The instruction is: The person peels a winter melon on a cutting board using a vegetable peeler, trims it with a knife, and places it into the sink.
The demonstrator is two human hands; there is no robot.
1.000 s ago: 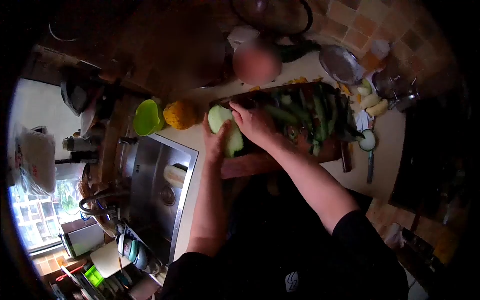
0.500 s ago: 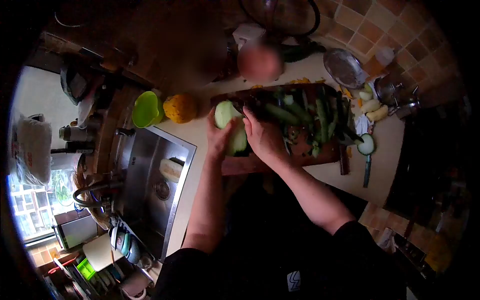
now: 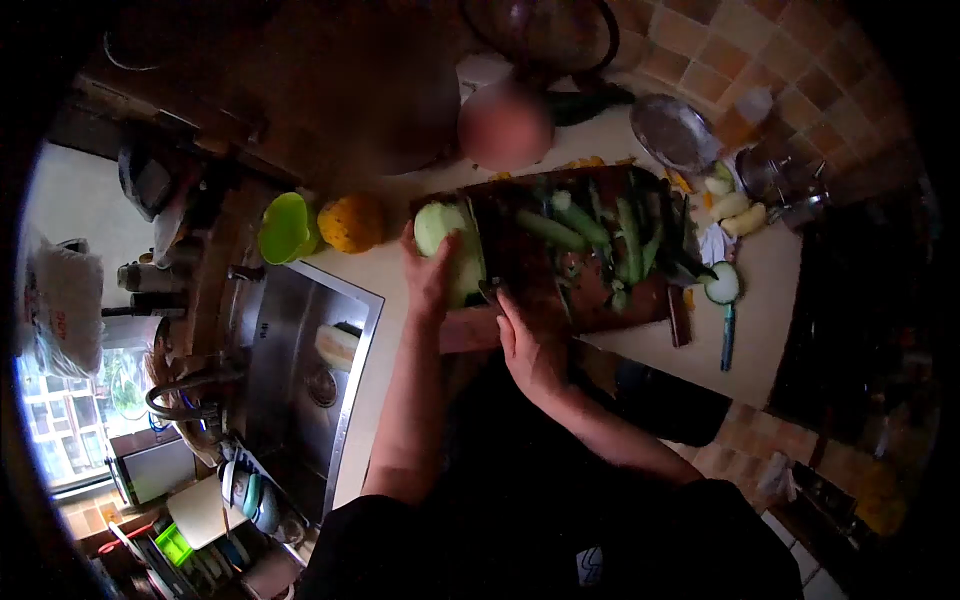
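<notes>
Head view: left hand (image 3: 429,283), fingers spread, clasping rounded, pale-green vegetable (image 3: 437,227); right hand (image 3: 535,355), fingers pinching dark tool (image 3: 488,290).

The kitchen is rather dark, and the strongest light comes from the window (image 3: 60,430) at the left, through which pale shapes like a grid and some green are visible. Beside the window there is a pale surface (image 3: 78,195), and a strip of orange tiles (image 3: 85,517) lies at its other end. At the upper right, the wall (image 3: 715,70) is covered with square tiles in brown and beige. The counter (image 3: 765,290) is cream-coloured, with a metal sink (image 3: 373,320) set into it. Smaller light-brown tiles (image 3: 730,450) appear at the lower right; whether they are floor or wall, I cannot tell.
</notes>
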